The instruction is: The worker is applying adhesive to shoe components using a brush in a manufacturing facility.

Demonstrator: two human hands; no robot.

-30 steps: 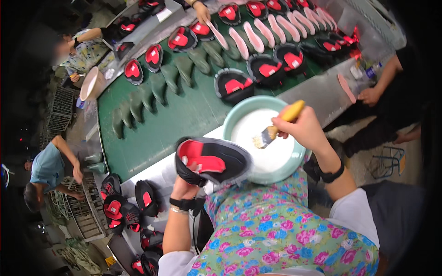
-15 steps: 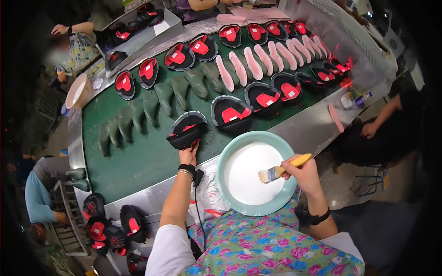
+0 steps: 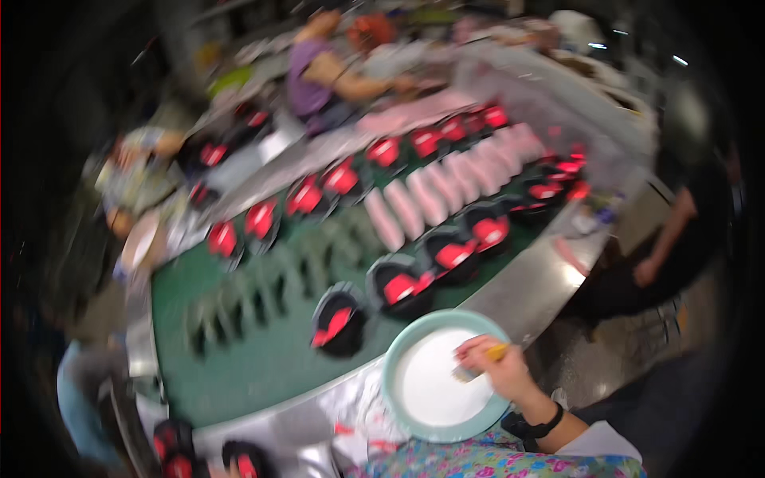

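My right hand [image 3: 500,373] is closed around the yellow handle of a paintbrush [image 3: 497,352]. Its bristles hang at the surface of the white liquid [image 3: 430,390] or just above it; blur hides which. The liquid fills much of a pale green basin [image 3: 390,398] at the table's near edge. Left of the basin, a black shoe upper with a red lining [image 3: 341,325] rests on the green work surface [image 3: 255,366], with no hand on it. Another such upper [image 3: 401,288] sits beyond the basin. My left hand is out of view.
Pink insoles [image 3: 406,207] and dark green foot-shaped forms [image 3: 279,275] line the middle, with more uppers [image 3: 343,179] behind. A crumpled white plastic bag [image 3: 362,410] lies left of the basin. Co-workers include one in purple [image 3: 312,76] and one in dark clothes [image 3: 673,231].
The view has tilted upward and blurred. My left hand has let go of the nearest shoe upper and left the view. My right hand still holds the paintbrush over the basin.
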